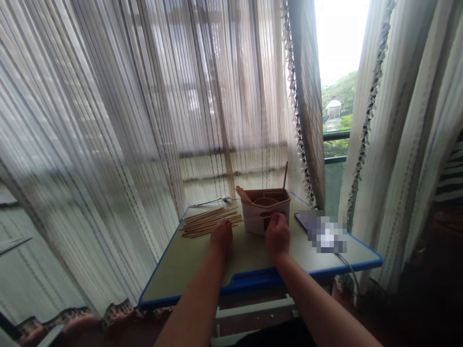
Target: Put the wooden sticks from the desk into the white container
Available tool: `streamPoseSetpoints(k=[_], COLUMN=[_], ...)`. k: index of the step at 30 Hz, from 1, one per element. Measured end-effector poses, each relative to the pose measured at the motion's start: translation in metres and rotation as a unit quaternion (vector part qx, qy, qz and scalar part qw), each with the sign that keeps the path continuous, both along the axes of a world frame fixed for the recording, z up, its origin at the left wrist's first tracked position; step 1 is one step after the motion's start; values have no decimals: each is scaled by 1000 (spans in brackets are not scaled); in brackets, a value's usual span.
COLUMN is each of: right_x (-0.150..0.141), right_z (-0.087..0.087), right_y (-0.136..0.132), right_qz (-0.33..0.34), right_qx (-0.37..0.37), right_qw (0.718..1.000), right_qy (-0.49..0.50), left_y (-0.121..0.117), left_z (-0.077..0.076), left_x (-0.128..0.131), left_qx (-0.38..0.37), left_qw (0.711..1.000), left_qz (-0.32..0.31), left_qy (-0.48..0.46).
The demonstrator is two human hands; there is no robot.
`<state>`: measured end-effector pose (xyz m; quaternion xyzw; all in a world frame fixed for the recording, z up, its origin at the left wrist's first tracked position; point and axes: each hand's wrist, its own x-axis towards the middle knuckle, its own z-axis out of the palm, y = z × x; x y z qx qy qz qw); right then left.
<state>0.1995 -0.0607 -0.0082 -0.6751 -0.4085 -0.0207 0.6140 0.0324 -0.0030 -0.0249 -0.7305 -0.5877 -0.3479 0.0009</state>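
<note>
My left hand (pixel 222 234) and my right hand (pixel 278 233) are both closed, held apart above the table. Between them runs a thin pale chopstick (pixel 251 220), roughly level, with one end in each hand. Just behind it stands a compartmented holder (pixel 253 224), pinkish outside and brown within. Several chopsticks (pixel 243 193) lean in its left compartment, and a single stick (pixel 285 176) rises from its back right corner. Left of my left hand, a loose pile of wooden chopsticks (pixel 202 223) lies on the table.
The small table (pixel 173 277) has a pale top and a blue edge. A phone or tablet (pixel 306 220), partly blurred out, lies at the right with a cable (pixel 349 265). A shiny metal item (pixel 211 201) lies at the back left. Sheer curtains (pixel 108 120) hang behind.
</note>
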Motion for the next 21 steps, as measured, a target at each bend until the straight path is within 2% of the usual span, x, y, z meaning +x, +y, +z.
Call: streamPoseSetpoints(k=[6, 15, 21], right_x=[1, 5, 6], right_z=[-2, -7, -8], right_y=[2, 9, 9], right_qz=[-4, 6, 16], right_qx=[10, 68, 66], right_qw=[1000, 997, 997], right_qy=[15, 41, 22], left_y=[-2, -7, -8], left_z=[2, 5, 7], left_x=[0, 2, 1], left_qx=[-6, 27, 1], left_qw=[1000, 997, 998], left_qz=[2, -71, -56], left_qy=[-15, -21, -31])
